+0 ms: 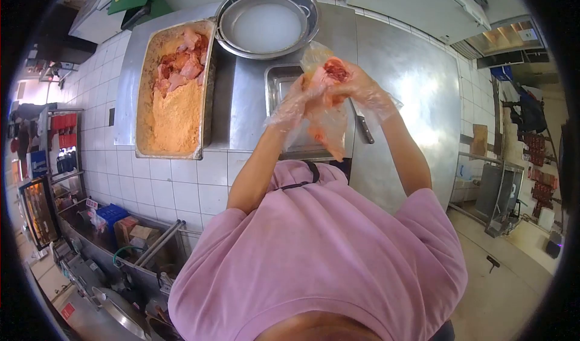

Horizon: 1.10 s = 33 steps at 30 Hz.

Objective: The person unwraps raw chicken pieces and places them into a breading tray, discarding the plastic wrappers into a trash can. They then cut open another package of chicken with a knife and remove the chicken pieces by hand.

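Both my hands wear clear plastic gloves and are raised over the steel table. Between them is a clear plastic bag (326, 120) with raw meat (336, 70) showing red and pink at its top. My left hand (294, 102) is closed on the bag's left side. My right hand (364, 89) grips the meat and bag from the right, its fingers wrapped round them. An orange-pink piece hangs low in the bag, toward my shirt. Under my hands lies a shallow metal tray (275, 82), partly covered. A knife (365, 129) with a dark handle rests just right of the bag.
At left stands a deep metal pan (207, 108) of orange breading flour (175, 120) and raw meat pieces (181, 63). A steel bowl (313, 20) holding a strainer and cloudy liquid (269, 26) is at the back. A steel sink unit (84, 220) sits lower left.
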Motion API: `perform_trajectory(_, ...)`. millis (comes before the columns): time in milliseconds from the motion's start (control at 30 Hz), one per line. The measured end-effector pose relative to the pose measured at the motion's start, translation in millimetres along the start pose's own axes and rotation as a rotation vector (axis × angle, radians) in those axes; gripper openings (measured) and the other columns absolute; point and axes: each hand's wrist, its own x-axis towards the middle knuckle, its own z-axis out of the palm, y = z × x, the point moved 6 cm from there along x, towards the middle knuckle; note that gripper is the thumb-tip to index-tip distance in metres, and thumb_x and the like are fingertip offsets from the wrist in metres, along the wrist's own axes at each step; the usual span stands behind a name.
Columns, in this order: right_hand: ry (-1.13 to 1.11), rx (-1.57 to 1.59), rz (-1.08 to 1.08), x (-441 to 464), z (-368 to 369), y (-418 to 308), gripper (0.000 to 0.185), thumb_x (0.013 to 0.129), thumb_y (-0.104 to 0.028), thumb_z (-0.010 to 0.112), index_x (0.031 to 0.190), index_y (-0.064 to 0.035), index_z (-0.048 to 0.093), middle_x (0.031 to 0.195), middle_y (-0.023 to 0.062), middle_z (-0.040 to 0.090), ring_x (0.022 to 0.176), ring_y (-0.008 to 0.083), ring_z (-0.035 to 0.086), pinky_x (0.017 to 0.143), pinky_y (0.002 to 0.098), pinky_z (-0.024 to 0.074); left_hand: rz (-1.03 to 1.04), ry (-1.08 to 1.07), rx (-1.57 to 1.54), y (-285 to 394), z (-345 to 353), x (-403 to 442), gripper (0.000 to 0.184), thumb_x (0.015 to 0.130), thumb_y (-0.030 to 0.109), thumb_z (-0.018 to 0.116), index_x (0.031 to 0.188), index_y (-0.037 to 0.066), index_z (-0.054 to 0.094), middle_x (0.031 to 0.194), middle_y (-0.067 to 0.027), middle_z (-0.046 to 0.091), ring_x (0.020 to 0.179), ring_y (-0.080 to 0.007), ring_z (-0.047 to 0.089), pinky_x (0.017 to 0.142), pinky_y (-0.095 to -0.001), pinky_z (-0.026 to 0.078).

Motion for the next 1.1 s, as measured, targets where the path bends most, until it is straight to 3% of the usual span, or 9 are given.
perform_trajectory(300,0.172,0.104,-0.034,17.0,24.0,-8.7,0.055,0.082,-0.001,0.077,0.131,-0.0035,0.051,0.115,0.0082,0.065,0.095,0.0154,0.067,0.076,0.0273,0.0587,0.053,0.148,-0.221,3.7,-27.8,3.0,0.053,0.084,0.008,0.074,0.131,0.0,0.05,0.121,-0.0091,0.061,0.106,-0.0167,0.064,0.094,-0.0322,0.054)
perform_trajectory(400,0.299,0.235,-0.05,33.4,16.5,5.9,0.054,0.085,0.002,0.074,0.131,-0.0048,0.048,0.111,0.0099,0.067,0.088,0.0142,0.067,0.067,0.0244,0.0571,0.088,0.186,-0.314,12.0,-35.7,0.5,0.042,0.085,0.005,0.071,0.123,0.001,0.054,0.111,-0.0071,0.063,0.101,-0.0159,0.065,0.091,-0.0314,0.055)
perform_trajectory(467,0.251,0.229,-0.052,39.7,14.0,2.3,0.054,0.085,0.002,0.073,0.132,-0.0051,0.046,0.113,0.0118,0.067,0.092,0.0172,0.068,0.075,0.0275,0.0587,0.116,0.215,-0.377,15.4,-41.4,-4.1,0.036,0.086,0.005,0.069,0.119,0.002,0.055,0.105,-0.0057,0.063,0.098,-0.0155,0.066,0.089,-0.0311,0.055)
perform_trajectory(567,0.255,0.23,-0.075,43.5,32.2,-23.7,0.052,0.086,0.001,0.072,0.13,-0.0058,0.046,0.115,0.0138,0.066,0.094,0.0207,0.068,0.082,0.0313,0.0589,0.171,0.092,-0.316,14.0,-64.0,0.2,0.05,0.089,0.01,0.065,0.135,0.003,0.046,0.126,-0.0097,0.058,0.111,-0.0196,0.064,0.095,-0.0368,0.056)
perform_trajectory(700,0.171,0.288,-0.077,84.2,88.0,-62.4,0.047,0.088,-0.002,0.07,0.129,-0.0059,0.047,0.115,0.015,0.067,0.1,0.0224,0.068,0.088,0.0338,0.0574,0.179,0.209,-0.343,16.4,-79.7,-7.3,0.047,0.089,0.011,0.065,0.133,0.003,0.048,0.123,-0.0068,0.059,0.106,-0.0175,0.064,0.091,-0.034,0.056)
perform_trajectory(800,-0.146,0.451,0.019,128.9,169.7,-84.2,0.036,0.094,-0.011,0.065,0.123,0.0065,0.052,0.114,0.0152,0.066,0.112,0.0279,0.063,0.099,0.0402,0.0527,0.156,0.288,-0.339,3.5,-89.4,-5.1,0.046,0.093,0.015,0.065,0.134,0.003,0.048,0.121,-0.0043,0.061,0.104,-0.0182,0.065,0.093,-0.0332,0.056)
perform_trajectory(967,-0.088,0.461,0.093,197.3,221.3,-80.7,0.039,0.1,-0.02,0.056,0.123,0.0115,0.057,0.119,0.0196,0.063,0.115,0.0263,0.062,0.105,0.038,0.049,0.134,0.257,-0.513,20.5,-85.3,-14.5,0.044,0.091,0.014,0.07,0.13,0.006,0.051,0.111,-0.003,0.064,0.099,-0.0149,0.064,0.088,-0.032,0.055)
perform_trajectory(1000,-0.163,0.512,0.011,209.0,206.9,-71.0,0.045,0.099,-0.022,0.061,0.13,0.0089,0.053,0.121,0.0212,0.064,0.113,0.0279,0.064,0.104,0.0394,0.0503,0.172,0.234,-0.563,29.8,-77.1,-18.4,0.046,0.091,0.015,0.071,0.131,0.006,0.051,0.112,-0.0025,0.063,0.1,-0.0143,0.063,0.088,-0.0315,0.055)
perform_trajectory(1100,-0.031,0.025,-0.305,131.7,166.6,-132.0,0.044,0.099,-0.027,0.062,0.128,0.0047,0.057,0.119,0.0178,0.066,0.112,0.0249,0.065,0.101,0.0379,0.0513,0.162,0.091,-0.329,30.2,-90.7,-15.2,0.051,0.094,0.02,0.072,0.135,0.003,0.048,0.127,-0.0041,0.059,0.11,-0.0161,0.062,0.096,-0.0303,0.055)
